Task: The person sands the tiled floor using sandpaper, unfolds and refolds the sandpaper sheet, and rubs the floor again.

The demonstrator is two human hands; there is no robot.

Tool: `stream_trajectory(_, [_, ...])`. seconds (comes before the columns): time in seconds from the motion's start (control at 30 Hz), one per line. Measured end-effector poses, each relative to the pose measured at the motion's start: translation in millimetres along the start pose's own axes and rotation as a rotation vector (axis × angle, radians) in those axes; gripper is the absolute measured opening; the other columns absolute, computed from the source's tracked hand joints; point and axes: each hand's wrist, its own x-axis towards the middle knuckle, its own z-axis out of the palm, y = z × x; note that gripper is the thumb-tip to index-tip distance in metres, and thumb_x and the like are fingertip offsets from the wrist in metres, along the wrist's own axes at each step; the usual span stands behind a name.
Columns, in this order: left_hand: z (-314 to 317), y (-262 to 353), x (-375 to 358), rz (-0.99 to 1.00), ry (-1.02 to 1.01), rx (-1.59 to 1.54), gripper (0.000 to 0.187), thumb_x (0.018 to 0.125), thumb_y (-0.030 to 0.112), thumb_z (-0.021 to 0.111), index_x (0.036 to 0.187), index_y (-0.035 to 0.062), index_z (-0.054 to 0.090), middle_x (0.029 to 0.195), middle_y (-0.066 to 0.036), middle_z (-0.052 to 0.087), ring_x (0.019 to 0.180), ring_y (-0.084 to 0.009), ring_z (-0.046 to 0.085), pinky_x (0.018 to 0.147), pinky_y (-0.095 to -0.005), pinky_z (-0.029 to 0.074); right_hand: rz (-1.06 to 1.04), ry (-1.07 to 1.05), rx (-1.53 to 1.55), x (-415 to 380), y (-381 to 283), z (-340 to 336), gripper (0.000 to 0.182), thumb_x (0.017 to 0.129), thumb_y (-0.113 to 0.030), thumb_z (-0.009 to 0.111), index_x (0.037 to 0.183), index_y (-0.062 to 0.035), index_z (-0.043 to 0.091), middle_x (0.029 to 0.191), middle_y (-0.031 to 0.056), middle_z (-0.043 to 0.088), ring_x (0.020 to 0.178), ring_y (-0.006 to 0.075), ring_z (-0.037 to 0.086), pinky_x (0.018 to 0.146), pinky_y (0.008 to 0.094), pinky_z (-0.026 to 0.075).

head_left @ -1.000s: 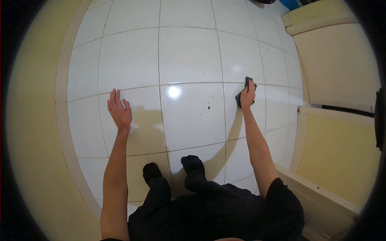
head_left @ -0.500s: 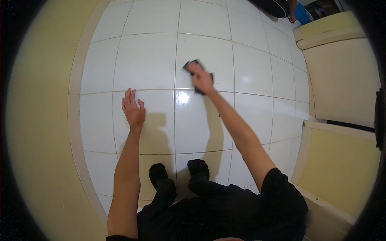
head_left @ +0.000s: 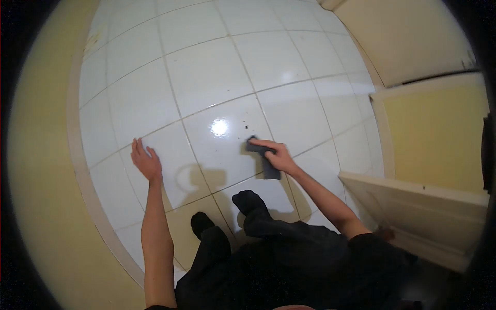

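Observation:
My right hand (head_left: 279,156) is closed around a dark grey cloth (head_left: 272,170), with one part poking out past the fingertips and another hanging down below the palm. It is low over the white tiled floor (head_left: 206,77), in front of my feet. Just beyond the cloth lie a few small dark crumbs (head_left: 246,127). My left hand (head_left: 147,161) is off to the left, palm down over the tiles, its fingers stretched out and thumb apart, with nothing in it.
Two feet in black socks (head_left: 248,202) stand close to the cloth. A yellow wall (head_left: 41,155) with a pale skirting runs along the left. On the right are a yellow wall section (head_left: 439,129), a cream panel (head_left: 413,41) and a pale door-like board (head_left: 413,201).
The view has turned. My right hand has drawn the cloth back toward my feet, and dark crumbs show beyond it. The other person at the top right has left the view.

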Motion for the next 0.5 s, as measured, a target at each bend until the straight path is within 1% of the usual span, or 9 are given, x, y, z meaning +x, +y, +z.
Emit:
stream_trajectory(0.1, [0.6, 1.6, 0.8, -0.003, -0.003, 0.030, 0.047, 0.102, 0.016, 0.052, 0.148, 0.0070, 0.051, 0.158, -0.013, 0.048, 0.147, -0.0307, 0.042, 0.124, -0.0502, 0.027, 0.124, 0.396, -0.194, -87.5, 27.9, -45.1, 0.065, 0.077, 0.007, 0.043, 0.139, 0.0004, 0.064, 0.140, 0.0157, 0.067, 0.137, 0.0269, 0.058, 0.120, 0.0364, 0.038])
stream_trajectory(0.17, [1.5, 3.5, 1.6, 0.002, -0.002, 0.008, 0.047, 0.102, 0.016, 0.052, 0.148, 0.0069, 0.051, 0.158, -0.013, 0.048, 0.146, -0.0310, 0.042, 0.124, -0.0503, 0.028, 0.156, 0.642, -0.388, -136.4, 51.7, -50.0, 0.062, 0.081, 0.011, 0.045, 0.140, 0.0034, 0.061, 0.143, 0.0209, 0.063, 0.140, 0.0304, 0.055, 0.120, 0.0379, 0.038])
stream_trajectory(0.2, [-0.3, 2.2, 1.2, -0.004, 0.002, 0.006, 0.047, 0.102, 0.016, 0.052, 0.149, 0.0068, 0.051, 0.158, -0.013, 0.048, 0.146, -0.0312, 0.043, 0.124, -0.0504, 0.028, 0.167, 0.736, -0.460, -159.2, 83.0, -45.7, 0.060, 0.086, 0.010, 0.046, 0.144, 0.0043, 0.056, 0.151, 0.0230, 0.056, 0.146, 0.0353, 0.048, 0.123, 0.0409, 0.034])
stream_trajectory(0.27, [-5.5, 6.3, 1.4, -0.004, 0.012, -0.002, 0.047, 0.102, 0.015, 0.052, 0.148, 0.0064, 0.051, 0.157, -0.013, 0.048, 0.146, -0.0315, 0.043, 0.124, -0.0506, 0.028, 0.136, 0.725, -0.844, -164.1, 108.0, -33.1, 0.059, 0.091, 0.008, 0.046, 0.149, 0.0032, 0.050, 0.158, 0.0241, 0.046, 0.152, 0.0397, 0.038, 0.125, 0.0446, 0.030])
stream_trajectory(0.3, [-6.0, 8.8, 1.2, 0.004, 0.014, -0.011, 0.046, 0.102, 0.015, 0.052, 0.148, 0.0062, 0.051, 0.157, -0.013, 0.048, 0.145, -0.0316, 0.044, 0.124, -0.0508, 0.027, 0.137, 0.746, -0.867, -153.4, 118.6, -32.7, 0.059, 0.093, 0.008, 0.045, 0.151, 0.0026, 0.048, 0.162, 0.0249, 0.041, 0.153, 0.0430, 0.033, 0.125, 0.0473, 0.027])
stream_trajectory(0.37, [-5.3, 7.7, 0.8, -0.012, -0.006, -0.001, 0.046, 0.102, 0.015, 0.052, 0.147, 0.0058, 0.051, 0.157, -0.013, 0.048, 0.146, -0.0316, 0.043, 0.124, -0.0509, 0.027, 0.137, 0.749, -0.806, -110.5, 109.4, -41.4, 0.055, 0.094, 0.006, 0.046, 0.150, 0.0036, 0.049, 0.160, 0.0252, 0.043, 0.151, 0.0429, 0.037, 0.124, 0.0475, 0.030])
stream_trajectory(0.4, [-4.5, 8.5, 2.7, -0.016, -0.013, 0.002, 0.046, 0.102, 0.015, 0.052, 0.147, 0.0056, 0.052, 0.157, -0.013, 0.048, 0.146, -0.0315, 0.043, 0.124, -0.0509, 0.027, 0.073, 0.695, -0.808, -83.4, 99.6, -51.1, 0.053, 0.096, 0.004, 0.046, 0.149, 0.0035, 0.050, 0.159, 0.0248, 0.045, 0.149, 0.0428, 0.039, 0.124, 0.0472, 0.031])
stream_trajectory(0.47, [-5.0, 11.8, 3.8, -0.006, -0.005, 0.008, 0.046, 0.102, 0.014, 0.052, 0.147, 0.0054, 0.052, 0.158, -0.013, 0.048, 0.146, -0.0312, 0.042, 0.124, -0.0507, 0.027, 0.001, 0.652, -0.858, -26.5, 113.2, -74.6, 0.052, 0.094, 0.004, 0.046, 0.146, 0.0041, 0.052, 0.157, 0.0233, 0.048, 0.148, 0.0415, 0.041, 0.123, 0.0460, 0.032])
stream_trajectory(0.5, [-6.4, 12.2, 2.4, -0.004, -0.003, 0.011, 0.046, 0.102, 0.014, 0.051, 0.147, 0.0053, 0.052, 0.158, -0.013, 0.047, 0.147, -0.0310, 0.042, 0.124, -0.0506, 0.027, -0.041, 0.647, -0.821, 4.0, 105.1, -78.2, 0.052, 0.093, 0.004, 0.047, 0.144, 0.0033, 0.053, 0.157, 0.0231, 0.048, 0.147, 0.0415, 0.041, 0.123, 0.0447, 0.033])
